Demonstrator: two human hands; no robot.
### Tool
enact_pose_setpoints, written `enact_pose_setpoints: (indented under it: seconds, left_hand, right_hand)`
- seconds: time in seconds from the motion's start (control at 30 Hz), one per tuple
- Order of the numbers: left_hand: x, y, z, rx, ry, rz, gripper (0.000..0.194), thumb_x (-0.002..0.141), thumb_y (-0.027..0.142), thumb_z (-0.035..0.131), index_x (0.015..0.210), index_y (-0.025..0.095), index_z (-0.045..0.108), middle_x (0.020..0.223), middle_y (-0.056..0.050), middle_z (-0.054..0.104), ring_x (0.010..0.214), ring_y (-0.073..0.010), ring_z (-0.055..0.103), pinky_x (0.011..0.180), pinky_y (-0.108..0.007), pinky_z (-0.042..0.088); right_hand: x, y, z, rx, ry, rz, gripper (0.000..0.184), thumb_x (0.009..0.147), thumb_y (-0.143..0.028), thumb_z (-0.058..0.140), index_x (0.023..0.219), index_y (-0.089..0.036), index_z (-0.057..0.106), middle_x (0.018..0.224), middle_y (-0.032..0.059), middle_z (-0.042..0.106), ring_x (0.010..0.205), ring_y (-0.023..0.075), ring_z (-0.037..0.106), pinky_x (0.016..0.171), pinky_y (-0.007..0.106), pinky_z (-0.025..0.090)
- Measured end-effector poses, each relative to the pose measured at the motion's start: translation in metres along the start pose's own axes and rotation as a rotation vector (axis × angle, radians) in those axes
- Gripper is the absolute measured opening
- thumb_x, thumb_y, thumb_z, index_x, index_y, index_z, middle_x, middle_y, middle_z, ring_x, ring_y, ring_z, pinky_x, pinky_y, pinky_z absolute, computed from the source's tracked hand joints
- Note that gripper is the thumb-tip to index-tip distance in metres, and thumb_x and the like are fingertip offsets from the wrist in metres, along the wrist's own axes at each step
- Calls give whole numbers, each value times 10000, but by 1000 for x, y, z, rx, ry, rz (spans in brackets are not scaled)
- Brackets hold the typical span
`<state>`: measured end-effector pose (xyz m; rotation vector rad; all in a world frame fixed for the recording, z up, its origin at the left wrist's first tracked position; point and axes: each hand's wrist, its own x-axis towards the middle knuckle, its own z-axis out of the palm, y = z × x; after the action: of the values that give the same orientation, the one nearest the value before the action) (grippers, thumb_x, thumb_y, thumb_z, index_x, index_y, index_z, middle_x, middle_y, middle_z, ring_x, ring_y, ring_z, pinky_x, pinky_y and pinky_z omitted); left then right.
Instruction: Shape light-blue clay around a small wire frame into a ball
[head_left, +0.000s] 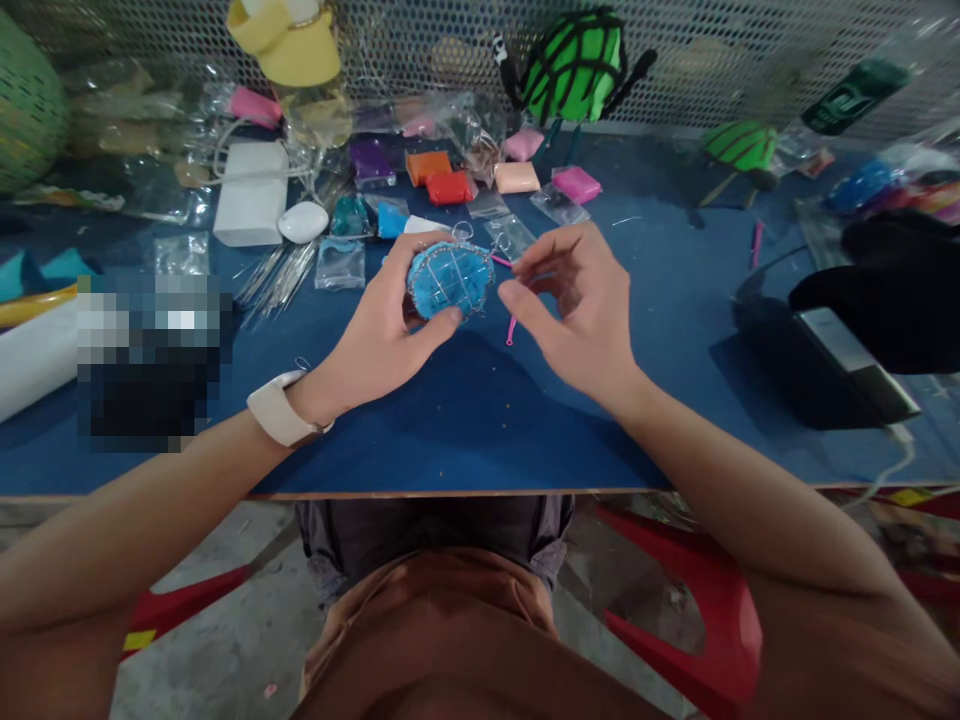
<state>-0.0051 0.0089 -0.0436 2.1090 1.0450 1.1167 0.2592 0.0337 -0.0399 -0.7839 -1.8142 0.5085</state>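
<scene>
My left hand [409, 330] is wrapped round a small blue rounded piece [452, 280] with thin wires crossing its face and a wire rim. Close to its right side, my right hand [574, 305] pinches a thin pink strip [502, 260] between thumb and fingers. One end of the strip reaches the upper right edge of the blue piece. Below my right fingertips shows a pink length with a small ring at its end [510, 335]; whether it is the same strip I cannot tell. Loops of thin wire [462, 232] stick up behind the blue piece.
Behind my hands lie colored clay packets [449, 187], a white box [253, 195] and a bundle of wires [279, 280]. A green and black striped model [576, 68] stands by the mesh panel. To the right are another pink stick [757, 244] and a dark phone-like device [817, 365].
</scene>
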Motion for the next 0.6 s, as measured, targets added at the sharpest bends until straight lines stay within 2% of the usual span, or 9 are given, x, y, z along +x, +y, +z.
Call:
enact_pose_setpoints:
  seconds: [0.1, 0.2, 0.3, 0.4, 0.5, 0.6]
  left_hand:
    - [-1, 8, -1, 44, -16, 52, 563, 1177, 462, 720, 1680, 353, 491, 1549, -135, 702, 1246, -335, 826, 1001, -535, 773]
    - [-1, 14, -3, 116, -19, 83, 572, 1147, 379, 726, 1678, 337, 519, 1623, -149, 684, 1372, -376, 795, 1162, -597, 724]
    - [-1, 16, -4, 141, -8, 106, 611, 1110, 322, 736, 1686, 336, 533, 1660, -155, 668, 1481, -418, 749, 1261, -655, 665]
    - [0, 14, -5, 124, 13, 113, 624, 1092, 302, 759, 1679, 352, 553, 1665, -160, 662, 1539, -437, 712, 1260, -664, 665]
    - [1, 13, -5, 91, 50, 91, 629, 1083, 305, 783, 1669, 349, 560, 1668, -161, 660, 1542, -418, 709, 1194, -616, 714]
    - [1, 15, -4, 27, 73, 50, 547, 1111, 322, 753, 1629, 357, 579, 1643, -146, 674, 1457, -361, 756, 1085, -533, 763]
  right_hand:
    - [2, 8, 2, 225, -104, 209, 542, 1033, -791, 870, 1244, -320, 704, 1059, 27, 769, 924, 237, 770, 796, 438, 728]
    - [2, 5, 4, 325, -172, 295, 568, 984, -826, 905, 1177, -321, 729, 992, 5, 734, 837, 215, 731, 762, 429, 715]
    - [-2, 0, 5, 222, -142, 223, 524, 1048, -801, 846, 1197, -311, 740, 970, 13, 736, 803, 213, 729, 725, 424, 701]
    - [-7, 2, 6, 82, -88, 73, 473, 1133, -751, 752, 1264, -297, 731, 990, 33, 758, 831, 224, 770, 726, 415, 708]
    - [-11, 4, 8, 15, -54, -26, 375, 1187, -651, 713, 1330, -305, 735, 1066, 46, 786, 904, 233, 816, 789, 424, 737]
    - [-12, 1, 8, -21, 0, -40, 358, 1203, -634, 689, 1355, -320, 766, 1095, 44, 813, 938, 233, 838, 844, 438, 764]
